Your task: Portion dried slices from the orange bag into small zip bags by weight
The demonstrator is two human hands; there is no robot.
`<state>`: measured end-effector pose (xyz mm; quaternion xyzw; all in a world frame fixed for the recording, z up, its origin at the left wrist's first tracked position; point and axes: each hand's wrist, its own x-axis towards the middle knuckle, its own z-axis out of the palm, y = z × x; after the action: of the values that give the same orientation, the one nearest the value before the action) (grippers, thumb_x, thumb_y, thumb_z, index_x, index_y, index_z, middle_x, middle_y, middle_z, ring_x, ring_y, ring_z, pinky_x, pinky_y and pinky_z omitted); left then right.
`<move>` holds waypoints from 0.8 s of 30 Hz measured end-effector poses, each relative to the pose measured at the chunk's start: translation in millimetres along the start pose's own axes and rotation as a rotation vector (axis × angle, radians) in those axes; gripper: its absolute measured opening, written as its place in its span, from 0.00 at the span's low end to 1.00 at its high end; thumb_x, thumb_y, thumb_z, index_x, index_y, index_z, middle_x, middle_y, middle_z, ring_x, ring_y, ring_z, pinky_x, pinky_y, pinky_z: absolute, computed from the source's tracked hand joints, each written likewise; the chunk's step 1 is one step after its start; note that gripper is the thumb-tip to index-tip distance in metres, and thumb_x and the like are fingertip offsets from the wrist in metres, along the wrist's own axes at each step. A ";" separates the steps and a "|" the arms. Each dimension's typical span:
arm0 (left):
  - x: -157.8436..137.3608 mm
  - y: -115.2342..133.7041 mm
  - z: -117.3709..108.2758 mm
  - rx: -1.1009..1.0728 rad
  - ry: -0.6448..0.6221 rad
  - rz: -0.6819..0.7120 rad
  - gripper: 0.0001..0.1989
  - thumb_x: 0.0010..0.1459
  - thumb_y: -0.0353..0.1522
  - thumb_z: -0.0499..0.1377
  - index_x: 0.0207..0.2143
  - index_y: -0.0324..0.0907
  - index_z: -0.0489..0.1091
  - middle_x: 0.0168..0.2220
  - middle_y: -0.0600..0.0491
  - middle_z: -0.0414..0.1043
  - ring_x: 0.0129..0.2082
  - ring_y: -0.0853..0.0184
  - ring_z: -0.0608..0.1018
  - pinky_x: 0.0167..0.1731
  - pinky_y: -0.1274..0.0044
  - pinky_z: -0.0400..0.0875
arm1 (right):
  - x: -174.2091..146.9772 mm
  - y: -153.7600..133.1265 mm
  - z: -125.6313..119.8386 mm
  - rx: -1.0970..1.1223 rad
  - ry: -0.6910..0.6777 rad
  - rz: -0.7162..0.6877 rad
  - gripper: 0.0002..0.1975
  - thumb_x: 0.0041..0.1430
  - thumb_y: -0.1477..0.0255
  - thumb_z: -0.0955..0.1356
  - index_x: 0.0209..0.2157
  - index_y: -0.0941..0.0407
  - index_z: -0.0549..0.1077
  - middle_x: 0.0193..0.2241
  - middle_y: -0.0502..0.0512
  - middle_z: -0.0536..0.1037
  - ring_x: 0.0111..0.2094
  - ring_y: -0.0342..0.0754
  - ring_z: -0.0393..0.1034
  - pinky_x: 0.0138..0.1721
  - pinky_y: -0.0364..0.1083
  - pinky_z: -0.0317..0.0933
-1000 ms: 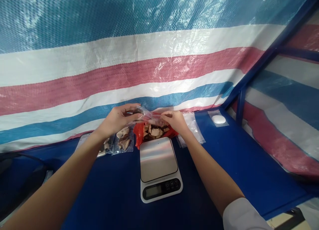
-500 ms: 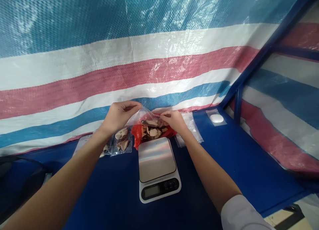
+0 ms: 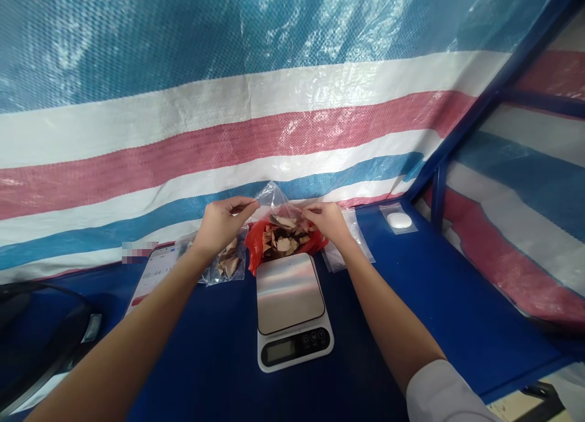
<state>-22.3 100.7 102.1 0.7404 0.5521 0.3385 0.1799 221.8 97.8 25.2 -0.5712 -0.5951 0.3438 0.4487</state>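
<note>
A clear plastic bag (image 3: 273, 196) is stretched between my two hands, with some brown dried slices inside its lower part. My left hand (image 3: 226, 221) pinches its left edge; my right hand (image 3: 326, 220) pinches the right edge. Just under it lies an open red plastic bag (image 3: 256, 246) full of dried brown pieces (image 3: 286, 245). In front of that stands a white kitchen scale (image 3: 292, 306), its metal plate bare and its display dark. Filled clear bags (image 3: 227, 265) lie below my left hand, partly hidden by the arm.
A phone (image 3: 153, 273) lies left, behind my left forearm. Flat clear bags (image 3: 336, 260) are beside my right wrist. A white oval object (image 3: 399, 220) rests on a small bag at the back right. Striped sheeting (image 3: 274, 130) walls the blue table (image 3: 411, 300).
The clear bag has risen and stands more upright between my hands, its corner pointing up. My left hand has come slightly lower. The view has shifted a little, showing more of the phone.
</note>
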 end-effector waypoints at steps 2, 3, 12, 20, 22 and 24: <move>4.0 3.7 2.2 -0.019 0.013 0.019 0.20 0.56 0.51 0.61 0.36 0.45 0.80 0.37 0.52 0.83 0.38 0.57 0.81 0.43 0.70 0.75 | 0.5 -0.2 -4.4 0.101 0.000 0.028 0.07 0.55 0.72 0.69 0.30 0.55 0.82 0.25 0.51 0.82 0.28 0.49 0.77 0.29 0.45 0.70; 5.5 4.8 3.2 -0.026 0.013 0.025 0.20 0.56 0.50 0.61 0.35 0.45 0.80 0.37 0.51 0.83 0.39 0.57 0.81 0.43 0.70 0.75 | 0.7 -0.3 -6.3 0.141 0.005 0.044 0.07 0.55 0.71 0.70 0.31 0.55 0.82 0.28 0.52 0.83 0.28 0.50 0.77 0.29 0.45 0.71; 2.9 -3.8 5.2 -0.033 -0.036 -0.003 0.19 0.54 0.49 0.60 0.34 0.45 0.80 0.33 0.51 0.82 0.36 0.58 0.82 0.39 0.72 0.73 | 0.8 0.4 -0.9 -0.081 0.016 -0.039 0.07 0.56 0.72 0.70 0.28 0.54 0.83 0.26 0.51 0.83 0.30 0.49 0.78 0.33 0.44 0.69; 4.4 -9.3 -7.0 -0.070 0.045 0.008 0.18 0.53 0.48 0.61 0.32 0.44 0.80 0.32 0.51 0.82 0.35 0.58 0.81 0.38 0.73 0.72 | -4.6 -6.0 14.0 0.023 -0.057 -0.064 0.08 0.57 0.70 0.70 0.31 0.53 0.83 0.24 0.50 0.81 0.25 0.47 0.74 0.30 0.45 0.68; 5.0 -10.5 -9.1 -0.071 0.048 0.020 0.18 0.53 0.49 0.61 0.32 0.44 0.80 0.32 0.50 0.82 0.35 0.58 0.81 0.38 0.73 0.72 | -5.4 -6.0 18.3 0.010 -0.068 -0.076 0.07 0.57 0.71 0.70 0.30 0.53 0.83 0.27 0.51 0.83 0.28 0.48 0.75 0.32 0.46 0.68; 5.1 -12.0 -10.5 -0.063 0.039 0.030 0.19 0.53 0.49 0.61 0.32 0.44 0.80 0.31 0.50 0.82 0.34 0.58 0.81 0.36 0.73 0.71 | -5.3 -4.7 21.5 -0.007 -0.077 -0.088 0.07 0.57 0.71 0.70 0.30 0.53 0.83 0.29 0.52 0.83 0.30 0.49 0.76 0.34 0.47 0.69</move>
<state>-37.2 108.3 103.4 0.7360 0.5334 0.3726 0.1870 199.8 94.3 21.0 -0.5322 -0.6378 0.3434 0.4383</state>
